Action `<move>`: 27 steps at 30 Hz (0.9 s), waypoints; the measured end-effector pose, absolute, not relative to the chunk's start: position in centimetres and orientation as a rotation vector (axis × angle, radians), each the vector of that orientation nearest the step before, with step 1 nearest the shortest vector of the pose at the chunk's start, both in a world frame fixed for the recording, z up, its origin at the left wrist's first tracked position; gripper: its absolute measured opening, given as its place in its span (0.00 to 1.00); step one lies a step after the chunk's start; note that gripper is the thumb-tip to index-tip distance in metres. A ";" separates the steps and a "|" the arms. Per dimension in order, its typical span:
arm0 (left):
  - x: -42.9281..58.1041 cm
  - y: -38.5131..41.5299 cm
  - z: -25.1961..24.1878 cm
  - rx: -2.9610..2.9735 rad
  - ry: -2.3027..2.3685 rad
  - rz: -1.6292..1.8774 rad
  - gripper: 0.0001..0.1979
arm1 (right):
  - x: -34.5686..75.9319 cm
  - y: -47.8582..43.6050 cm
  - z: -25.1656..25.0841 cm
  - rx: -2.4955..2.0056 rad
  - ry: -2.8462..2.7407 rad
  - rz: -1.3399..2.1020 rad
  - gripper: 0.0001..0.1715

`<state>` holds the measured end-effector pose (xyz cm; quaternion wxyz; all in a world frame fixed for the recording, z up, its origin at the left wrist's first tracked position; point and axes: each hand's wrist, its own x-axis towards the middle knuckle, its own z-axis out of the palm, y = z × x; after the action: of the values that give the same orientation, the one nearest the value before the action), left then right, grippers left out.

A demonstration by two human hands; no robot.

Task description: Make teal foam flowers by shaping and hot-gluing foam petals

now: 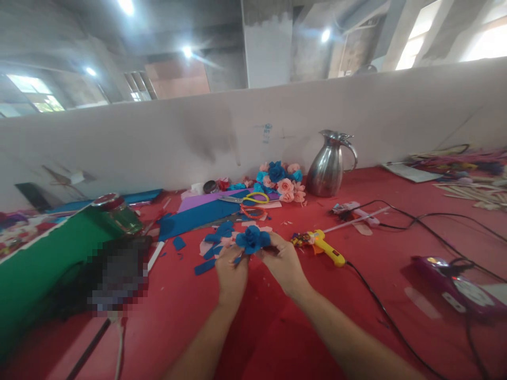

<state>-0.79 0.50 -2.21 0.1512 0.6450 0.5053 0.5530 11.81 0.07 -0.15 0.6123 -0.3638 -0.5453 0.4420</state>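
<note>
A dark blue paper flower point(252, 239) is held between my two hands above the red table point(174, 327). My left hand point(233, 266) pinches it from the left and below; my right hand point(284, 261) grips its right side. Cut blue paper pieces point(214, 245) and pink scraps lie just behind and left of the hands. To the right rests a yellow glue gun point(327, 248). Behind are scissors with yellow handles point(255, 198), a red-handled pair point(253, 212), a blue paper strip point(198, 217) and a bunch of pink and blue flowers point(281, 182).
A steel jug point(327, 166) stands by the low wall. On the right lie a pink glue gun point(356, 212), black cables and a purple power strip point(455, 285). On the left are a green board point(59, 264), a glass jar point(119, 214) and a blurred-out dark object point(119, 274).
</note>
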 end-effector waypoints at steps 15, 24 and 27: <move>-1.1 1.1 -2.7 1.601 1.426 1.657 0.08 | 12.2 -0.8 1.3 -0.735 -1.033 1.239 0.11; -0.8 0.8 -2.4 1.491 1.396 1.646 0.05 | 12.6 -0.2 1.1 -0.891 -0.886 1.281 0.06; -0.4 0.6 -2.2 1.319 1.328 1.536 0.07 | 12.3 0.0 0.6 -0.982 -1.035 1.227 0.09</move>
<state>-0.42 0.58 -2.17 0.3525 0.5099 0.5132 0.5936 12.32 -0.03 0.65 0.5891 -0.4216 -0.4446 0.5268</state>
